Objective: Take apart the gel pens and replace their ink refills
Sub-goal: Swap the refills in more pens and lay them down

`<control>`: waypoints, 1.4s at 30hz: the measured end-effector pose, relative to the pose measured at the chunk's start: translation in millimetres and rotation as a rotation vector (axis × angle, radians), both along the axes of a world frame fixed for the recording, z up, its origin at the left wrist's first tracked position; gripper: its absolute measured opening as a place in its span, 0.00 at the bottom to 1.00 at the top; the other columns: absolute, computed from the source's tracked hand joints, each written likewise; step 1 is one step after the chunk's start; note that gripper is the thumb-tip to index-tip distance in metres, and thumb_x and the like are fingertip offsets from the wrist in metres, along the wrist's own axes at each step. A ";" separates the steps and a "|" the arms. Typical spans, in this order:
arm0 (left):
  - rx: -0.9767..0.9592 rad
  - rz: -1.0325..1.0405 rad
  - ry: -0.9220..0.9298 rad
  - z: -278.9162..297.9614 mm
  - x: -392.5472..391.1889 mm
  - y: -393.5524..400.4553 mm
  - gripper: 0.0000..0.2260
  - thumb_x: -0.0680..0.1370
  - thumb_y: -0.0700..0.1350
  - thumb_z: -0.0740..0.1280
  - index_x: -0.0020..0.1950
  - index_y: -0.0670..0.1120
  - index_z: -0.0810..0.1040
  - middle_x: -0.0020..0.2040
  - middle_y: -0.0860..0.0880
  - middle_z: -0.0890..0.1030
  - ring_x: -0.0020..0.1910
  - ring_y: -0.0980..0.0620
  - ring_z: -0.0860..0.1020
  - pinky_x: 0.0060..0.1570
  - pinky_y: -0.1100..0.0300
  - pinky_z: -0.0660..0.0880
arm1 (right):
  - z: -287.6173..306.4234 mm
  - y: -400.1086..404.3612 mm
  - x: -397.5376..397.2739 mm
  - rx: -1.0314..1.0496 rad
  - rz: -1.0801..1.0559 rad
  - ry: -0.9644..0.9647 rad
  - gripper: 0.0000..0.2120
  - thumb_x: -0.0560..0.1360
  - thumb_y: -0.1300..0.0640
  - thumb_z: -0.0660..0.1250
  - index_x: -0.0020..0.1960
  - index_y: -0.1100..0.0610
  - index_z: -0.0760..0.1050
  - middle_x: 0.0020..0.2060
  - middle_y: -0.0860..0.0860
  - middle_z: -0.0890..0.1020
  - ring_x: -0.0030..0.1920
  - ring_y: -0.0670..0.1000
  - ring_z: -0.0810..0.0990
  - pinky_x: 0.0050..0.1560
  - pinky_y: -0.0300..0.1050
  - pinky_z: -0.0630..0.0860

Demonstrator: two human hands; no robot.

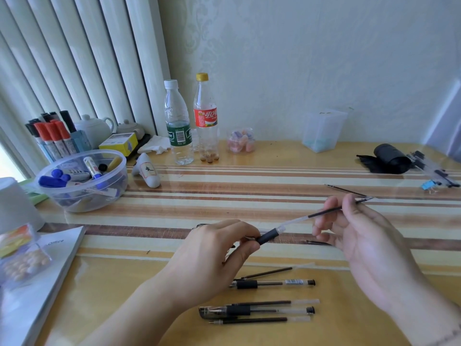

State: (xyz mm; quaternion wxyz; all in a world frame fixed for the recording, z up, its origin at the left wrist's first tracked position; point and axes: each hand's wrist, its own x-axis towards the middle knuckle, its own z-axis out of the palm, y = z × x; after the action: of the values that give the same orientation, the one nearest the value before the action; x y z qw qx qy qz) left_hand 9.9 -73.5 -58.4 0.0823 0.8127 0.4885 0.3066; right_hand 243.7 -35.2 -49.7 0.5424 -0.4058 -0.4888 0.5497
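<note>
**A Pen Comes Apart Over the Striped Table**

On the far left a clear plastic bowl [82,181] holds blue and white markers. Behind it more markers with red caps [53,138] stand in a holder, next to a white teapot [93,129]. A book with the word "Office" [42,275] lies at the left edge of the table [224,186].

Farther along stand two bottles side by side. The water bottle [177,126] has a white cap, and the cola bottle [206,121] has a yellow cap. A small round tub [241,141] of pink things sits just to the right of them.

In the middle, the left hand [212,255] curls its fingers round the black grip of a gel pen barrel [270,235] and holds it tight above the table. An ink refill [321,214] sticks out of the barrel and slants up to the right. The right hand [361,236] pinches the far end of the refill between thumb and fingers.

Below the hands, near the front of the table, lie more gel pens [272,283] and loose refills [259,320] in a row. One thin refill [345,190] lies on the table behind the right hand.

On the far right sit a clear box [323,132] by the wall, a black roll [390,158], and some clear pens [434,171] near the edge.
</note>
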 end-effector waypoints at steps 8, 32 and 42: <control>-0.014 -0.007 -0.021 0.2 0.1 0.0 0.07 0.80 0.50 0.62 0.54 0.53 0.78 0.39 0.67 0.73 0.33 0.68 0.72 0.32 0.75 0.61 | 0.8 1.6 2.3 -0.015 -0.015 0.028 0.16 0.80 0.49 0.55 0.42 0.57 0.76 0.32 0.55 0.78 0.37 0.55 0.77 0.45 0.55 0.69; -0.022 -0.081 -0.251 -1.3 11.9 -4.6 0.06 0.78 0.48 0.68 0.53 0.52 0.83 0.38 0.68 0.78 0.29 0.64 0.72 0.33 0.74 0.64 | -6.7 -26.3 -27.4 0.199 0.199 -0.232 0.11 0.67 0.45 0.76 0.45 0.50 0.84 0.39 0.53 0.85 0.40 0.49 0.80 0.44 0.46 0.78; -0.261 -0.027 -0.728 -2.1 6.9 1.9 0.07 0.73 0.54 0.73 0.50 0.59 0.85 0.38 0.38 0.85 0.39 0.47 0.81 0.48 0.53 0.82 | -6.4 -12.2 -1.8 0.706 0.027 -0.863 0.13 0.78 0.44 0.57 0.60 0.41 0.75 0.46 0.39 0.81 0.45 0.44 0.81 0.40 0.43 0.78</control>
State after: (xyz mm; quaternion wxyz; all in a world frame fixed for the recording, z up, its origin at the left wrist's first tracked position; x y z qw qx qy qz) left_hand 16.9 -71.5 -60.6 0.3570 0.6397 0.4517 0.5091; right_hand 241.9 -47.4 -56.0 0.3890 -0.3815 -0.8262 0.1436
